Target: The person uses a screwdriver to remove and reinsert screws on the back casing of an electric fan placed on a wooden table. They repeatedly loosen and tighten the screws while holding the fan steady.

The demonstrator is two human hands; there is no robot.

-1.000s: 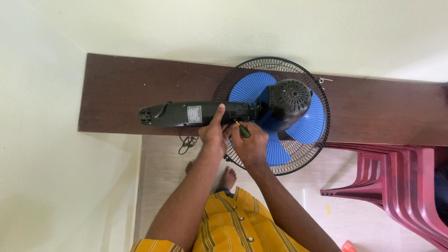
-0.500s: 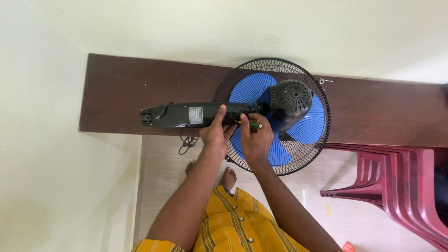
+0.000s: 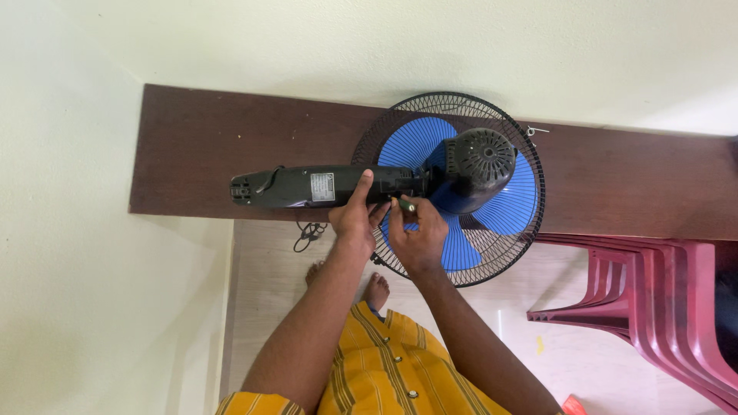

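While the fan lies across the shelf, both hands work at the neck where stem meets motor:

Shelf (image 3: 200,146): dark brown wooden ledge along the wall; bears the fan's stem & head.
Cord (image 3: 307,230): black, bunched, hangs just below the shelf edge under the stem.
Fan stem (image 3: 307,187): black body w/ a small grey label, lying flat, base end to the left, well clear of the hands.
Left hand (image 3: 355,219): fingers closed round the stem near the neck, thumb up over the top; clamped on it, steadying.
Right hand (image 3: 419,234): fingers pinched together on a screwdriver (image 3: 406,204), small & green-handled, tip pointing at the neck joint; can't tell if the tip sits in a screw.
Fan head (image 3: 461,184): black wire guard, blue blades, black motor housing facing up; right half overhangs the shelf edge.
Chairs (image 3: 653,307): stacked red plastic, at right, apart from the fan.
Step in hand (my read): working a fastener at the neck joint, prob. mid-turn.
Next move calls for: tip kept square in the screw head, left-hand grip firm so the stem can't roll, light downward push while turning.
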